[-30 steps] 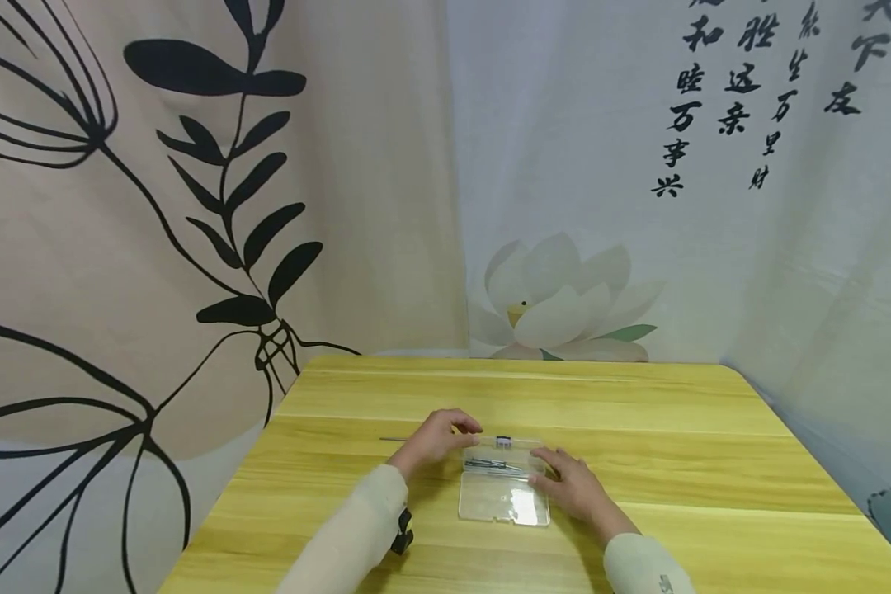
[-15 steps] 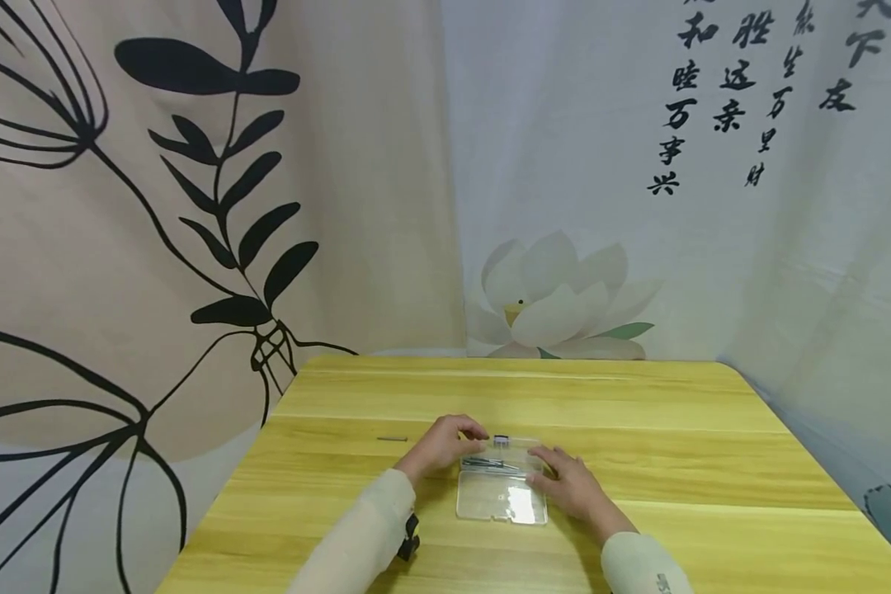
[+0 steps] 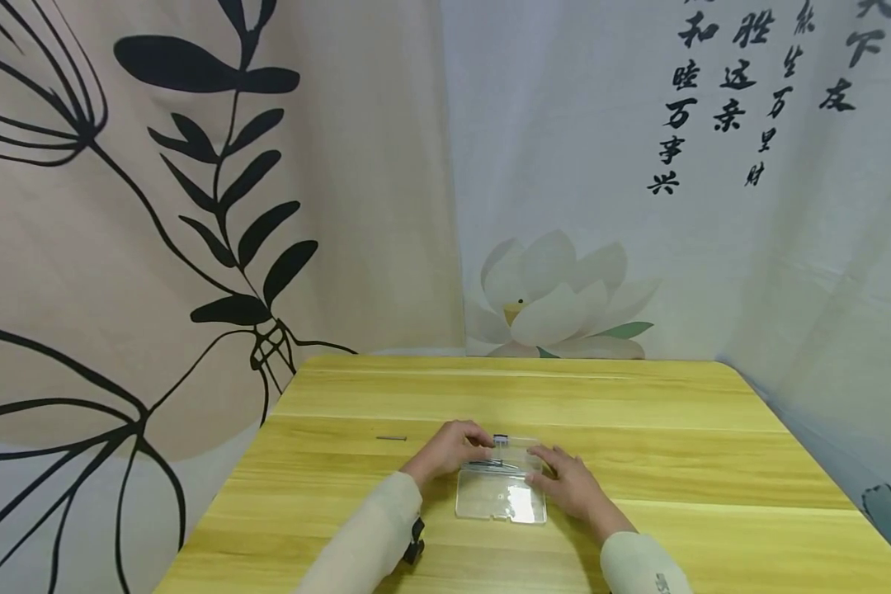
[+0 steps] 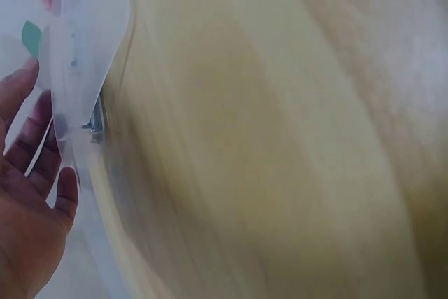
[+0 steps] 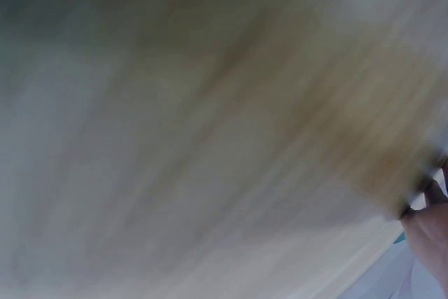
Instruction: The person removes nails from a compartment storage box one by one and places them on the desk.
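Note:
A clear plastic box [image 3: 483, 497] lies open on the table, its lid flap toward me. Several thin, nail-like metal pins [image 3: 499, 464] lie in its rear compartment. My left hand [image 3: 449, 450] is over the box's left end, thumb and fingers apart, with nothing visible between them. In the left wrist view, that hand [image 4: 31, 208] has loosely bent fingers beside the clear plastic. My right hand [image 3: 575, 487] grips the box's right end, thumb at the front and fingers farther back. The right wrist view is blurred and shows only part of this hand [image 5: 428, 225].
One loose metal pin [image 3: 391, 438] lies on the wooden table [image 3: 676, 429], left of my left hand. A dark clasp-like piece [image 3: 501, 440] is at the box's back edge. A printed curtain [image 3: 386, 206] hangs behind the table.
My left hand has shifted right and slightly toward me, farther over the box, away from the loose pin. My right hand and the box stay nearly in place.

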`<act>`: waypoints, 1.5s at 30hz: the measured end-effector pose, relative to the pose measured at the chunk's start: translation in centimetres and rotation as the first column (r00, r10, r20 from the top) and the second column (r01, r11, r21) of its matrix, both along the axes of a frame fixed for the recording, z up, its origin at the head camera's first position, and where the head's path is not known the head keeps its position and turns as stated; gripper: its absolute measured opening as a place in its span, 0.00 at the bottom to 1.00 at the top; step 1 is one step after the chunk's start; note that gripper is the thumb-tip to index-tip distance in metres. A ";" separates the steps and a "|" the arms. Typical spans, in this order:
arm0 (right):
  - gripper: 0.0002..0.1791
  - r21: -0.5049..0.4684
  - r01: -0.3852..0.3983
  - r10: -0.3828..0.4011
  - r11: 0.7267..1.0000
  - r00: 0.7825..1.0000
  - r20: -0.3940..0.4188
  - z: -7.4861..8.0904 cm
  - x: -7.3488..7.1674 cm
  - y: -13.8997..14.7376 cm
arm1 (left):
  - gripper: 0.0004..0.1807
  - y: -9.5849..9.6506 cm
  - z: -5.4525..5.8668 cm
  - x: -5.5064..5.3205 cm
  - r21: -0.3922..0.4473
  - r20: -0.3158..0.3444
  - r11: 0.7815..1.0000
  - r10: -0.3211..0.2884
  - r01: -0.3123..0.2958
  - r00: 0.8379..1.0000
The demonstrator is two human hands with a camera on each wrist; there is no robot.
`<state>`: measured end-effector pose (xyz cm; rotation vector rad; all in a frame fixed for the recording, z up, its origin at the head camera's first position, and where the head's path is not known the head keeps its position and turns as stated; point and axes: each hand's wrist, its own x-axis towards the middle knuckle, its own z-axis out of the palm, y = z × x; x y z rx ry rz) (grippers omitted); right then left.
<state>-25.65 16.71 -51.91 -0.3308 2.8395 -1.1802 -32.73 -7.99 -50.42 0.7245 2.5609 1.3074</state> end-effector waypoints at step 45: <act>0.26 -0.023 0.008 -0.008 1.000 1.000 -0.008 -0.2 -0.1 0.0 | 0.04 0.1 -0.5 -1.2 -0.172 -0.040 0.980 -0.108 0.100 0.993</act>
